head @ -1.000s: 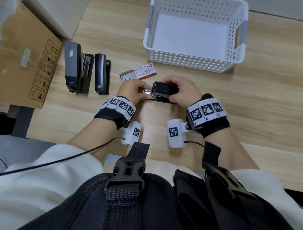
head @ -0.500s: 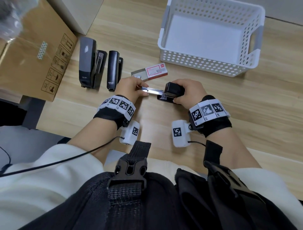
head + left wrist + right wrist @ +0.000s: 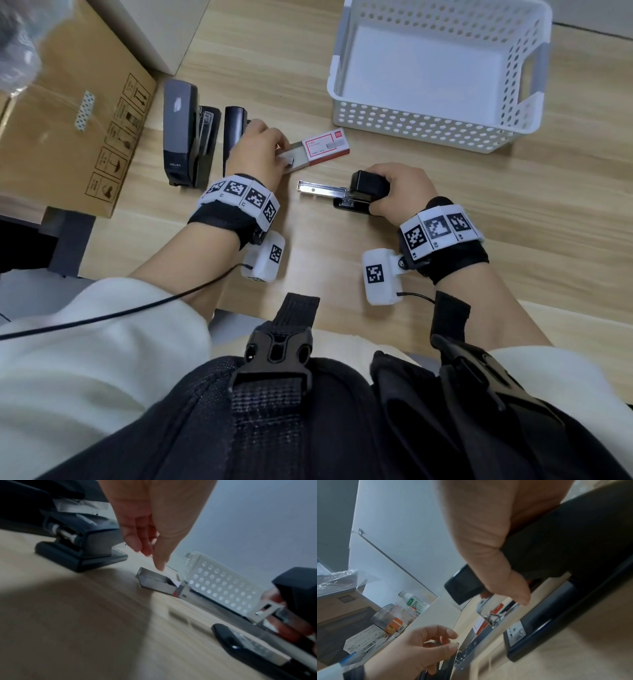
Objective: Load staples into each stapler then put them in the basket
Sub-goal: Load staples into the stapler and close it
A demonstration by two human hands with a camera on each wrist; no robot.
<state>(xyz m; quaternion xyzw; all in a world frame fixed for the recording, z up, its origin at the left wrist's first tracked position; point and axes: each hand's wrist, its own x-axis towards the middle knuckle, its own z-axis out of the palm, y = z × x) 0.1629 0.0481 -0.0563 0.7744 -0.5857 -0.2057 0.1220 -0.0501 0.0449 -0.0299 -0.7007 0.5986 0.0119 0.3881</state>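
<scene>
My right hand (image 3: 376, 190) grips a small black stapler (image 3: 359, 183) on the wooden table, top lifted, with its metal staple rail (image 3: 322, 188) sticking out to the left. In the right wrist view my thumb (image 3: 513, 588) lies across the stapler's black top (image 3: 565, 540). My left hand (image 3: 284, 157) hovers over the slid-out grey tray (image 3: 294, 161) of the red and white staple box (image 3: 327, 147). Its fingers (image 3: 137, 545) point down at the tray (image 3: 154, 581) and hold nothing. Two more black staplers, a large one (image 3: 180, 137) and a slim one (image 3: 234, 133), lie to the left. The white perforated basket (image 3: 428, 121) stands empty at the back right.
A brown cardboard box (image 3: 68, 120) sits at the table's left edge, a pale box (image 3: 154, 27) behind it. A water bottle (image 3: 414, 601) and a clear jar (image 3: 388, 616) stand off to the left. Bare wood lies between my hands and the table's near edge.
My left hand pulled the metal rail out of the stapler, let it go, and moved up and left to the staple box. My right hand kept its grip on the stapler.
</scene>
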